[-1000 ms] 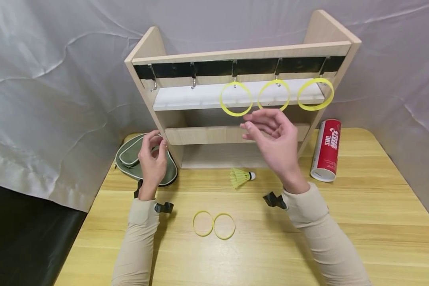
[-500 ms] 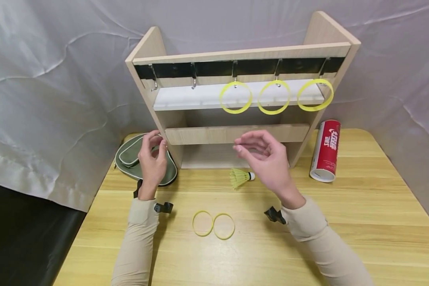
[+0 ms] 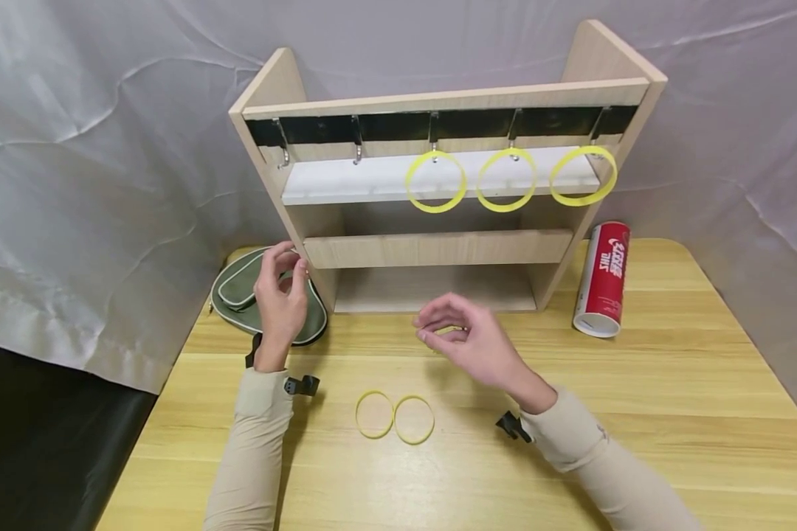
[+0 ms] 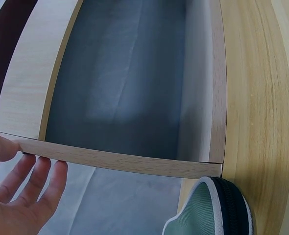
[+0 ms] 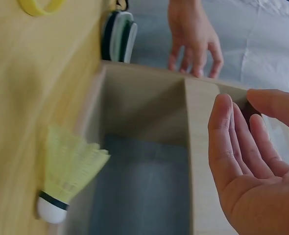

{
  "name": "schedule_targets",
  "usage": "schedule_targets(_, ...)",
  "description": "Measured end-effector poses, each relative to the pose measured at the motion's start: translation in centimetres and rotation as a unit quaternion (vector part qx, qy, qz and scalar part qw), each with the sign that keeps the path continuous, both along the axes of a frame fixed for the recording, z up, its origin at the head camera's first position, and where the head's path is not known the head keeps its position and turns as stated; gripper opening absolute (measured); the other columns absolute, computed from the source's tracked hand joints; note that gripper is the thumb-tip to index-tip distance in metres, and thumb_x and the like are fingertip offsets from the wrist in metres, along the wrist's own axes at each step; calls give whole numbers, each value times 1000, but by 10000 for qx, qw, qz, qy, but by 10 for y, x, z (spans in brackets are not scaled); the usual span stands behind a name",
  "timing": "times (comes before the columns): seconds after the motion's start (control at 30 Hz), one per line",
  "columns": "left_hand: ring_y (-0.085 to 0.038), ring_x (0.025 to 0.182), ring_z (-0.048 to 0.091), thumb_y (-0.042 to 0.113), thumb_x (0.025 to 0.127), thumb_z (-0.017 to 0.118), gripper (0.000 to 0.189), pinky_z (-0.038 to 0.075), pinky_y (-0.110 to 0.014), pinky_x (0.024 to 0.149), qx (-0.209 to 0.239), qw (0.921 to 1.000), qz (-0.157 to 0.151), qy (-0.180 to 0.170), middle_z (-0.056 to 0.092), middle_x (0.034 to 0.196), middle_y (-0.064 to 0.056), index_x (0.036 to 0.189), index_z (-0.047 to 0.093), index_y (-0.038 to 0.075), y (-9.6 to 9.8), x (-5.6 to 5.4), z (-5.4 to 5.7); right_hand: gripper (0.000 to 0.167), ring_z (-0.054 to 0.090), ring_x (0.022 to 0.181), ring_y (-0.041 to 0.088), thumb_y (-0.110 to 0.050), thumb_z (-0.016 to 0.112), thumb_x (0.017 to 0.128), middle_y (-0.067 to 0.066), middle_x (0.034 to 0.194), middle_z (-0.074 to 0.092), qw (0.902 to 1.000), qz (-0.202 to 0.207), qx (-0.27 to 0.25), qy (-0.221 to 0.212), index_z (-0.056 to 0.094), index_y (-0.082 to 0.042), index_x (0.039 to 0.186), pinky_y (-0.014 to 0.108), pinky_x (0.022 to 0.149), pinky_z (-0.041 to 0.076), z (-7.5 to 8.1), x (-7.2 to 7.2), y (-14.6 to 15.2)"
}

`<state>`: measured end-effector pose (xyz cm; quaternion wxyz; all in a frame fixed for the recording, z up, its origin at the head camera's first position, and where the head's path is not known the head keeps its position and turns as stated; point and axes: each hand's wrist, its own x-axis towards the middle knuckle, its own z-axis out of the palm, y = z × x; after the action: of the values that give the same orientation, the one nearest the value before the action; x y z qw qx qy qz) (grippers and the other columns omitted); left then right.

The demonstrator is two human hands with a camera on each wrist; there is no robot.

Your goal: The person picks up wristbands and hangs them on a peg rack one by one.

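- Fingers [image 4: 54,188] of the left hand [image 3: 280,299], bent, with the thumb opposite, hold the front edge of a wooden shelf's [image 3: 438,249] side panel; the wrist cuts off part of the thumb in the left wrist view.
- Green pouch [image 3: 239,317], behind and below the left fingers, partly covered by that hand; only one end shows in the left wrist view.
- Two metal hooks [image 3: 357,151], above and to the right of the left fingers.
- Two yellow rings [image 3: 394,418], flat on the table [image 3: 671,413], side by side, nearer the viewer than the right fingers; one is cut off in the right wrist view.
- Shuttlecock [image 5: 68,171], almost wholly hidden behind the right fingers in the head view, plain but slightly blurred from the right wrist.
- Right hand [image 3: 473,335], fingers loosely curved, thumb apart from them, nothing between.
- Three hung rings [image 3: 505,209], on hooks well above the right fingers.
- Red tube [image 3: 606,276], to the right of the right fingers, its smallest print illegible.
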<state>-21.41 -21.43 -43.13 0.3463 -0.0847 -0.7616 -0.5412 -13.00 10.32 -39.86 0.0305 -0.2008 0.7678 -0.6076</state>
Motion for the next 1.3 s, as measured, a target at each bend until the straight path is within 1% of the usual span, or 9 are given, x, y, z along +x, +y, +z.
schedule_targets(0.07, -7, 91, 65, 0, 106, 67, 28, 55, -10, 74, -2, 10000, -3, -2, 74, 108, -25, 133, 66, -3, 0, 0, 0, 21, 78, 105, 23, 0, 80, 97, 12, 115, 81, 9999, 49, 119, -57, 73, -6, 115, 34, 90, 67, -5, 2, -1)
schedule_targets(0.2, -7, 92, 65, 0, 106, 67, 28, 55, -11, 75, 0, 10000, -4, -10, 74, 109, -25, 133, 66, -3, -1, 0, -1, 21, 77, 102, 20, -3, 81, 97, 9, 113, 80, 9991, 193, 350, -161, 73, -8, 116, 36, 90, 67, -14, 6, -4)
schedule_targets(0.27, -7, 92, 65, 0, 106, 67, 28, 54, -10, 75, 5, 10000, -3, -11, 74, 109, -25, 133, 66, -3, -1, 0, 0, 21, 77, 100, 18, -4, 81, 97, 9, 112, 80, 9981, 332, 470, -217, 73, -6, 116, 35, 89, 67, -17, 8, -5)
schedule_targets(0.4, -7, 93, 65, 1, 106, 67, 28, 54, -8, 76, -14, 10000, -1, -36, 75, 110, -25, 134, 66, -3, -1, 0, 0, 21, 75, 95, 18, -4, 80, 97, 11, 109, 80, 9951, 653, 689, -291, 72, -4, 117, 31, 85, 67, -23, 12, -7)
schedule_targets(0.5, -7, 93, 65, 1, 106, 67, 28, 54, -9, 76, -21, 10000, 11, -66, 75, 110, -25, 135, 66, -2, -2, 0, 0, 20, 74, 93, 17, -4, 80, 97, 10, 108, 80, 9927, 798, 840, -334, 72, -3, 116, 30, 83, 66, -29, 15, -8)
schedule_targets(0.73, -7, 92, 66, 0, 106, 68, 29, 55, -10, 76, -2, 9999, 3, -115, 75, 110, -24, 135, 66, -1, -1, 0, 0, 18, 70, 84, 10, -5, 81, 96, 3, 95, 78, 9861, 886, 1380, -274, 72, -1, 111, 26, 74, 63, -42, 16, -7)
schedule_targets(0.97, -7, 93, 66, 1, 106, 67, 29, 54, -8, 76, -37, 9999, 7, -114, 75, 110, -24, 135, 66, -1, -1, 0, -1, 21, 67, 73, 4, -9, 83, 95, -3, 86, 76, 9709, 1129, 2056, -489, 72, -2, 112, 21, 71, 58, -56, 18, -2)
schedule_targets(1.1, -7, 93, 66, 1, 106, 67, 29, 54, -8, 76, -15, 9999, -2, -124, 75, 110, -24, 135, 66, -1, -2, -1, -1, 22, 66, 72, 3, -10, 85, 94, -4, 82, 74, 9676, 1166, 2193, -460, 73, -2, 109, 20, 71, 56, -62, 19, 1)
schedule_targets(1.3, -6, 93, 66, 1, 107, 66, 29, 54, -8, 77, 8, 9999, -27, -109, 74, 110, -24, 135, 66, -1, -1, -1, -1, 20, 65, 72, 4, -11, 85, 94, -5, 82, 72, 9646, 1199, 2298, -492, 73, -4, 107, 20, 71, 55, -65, 21, 2)
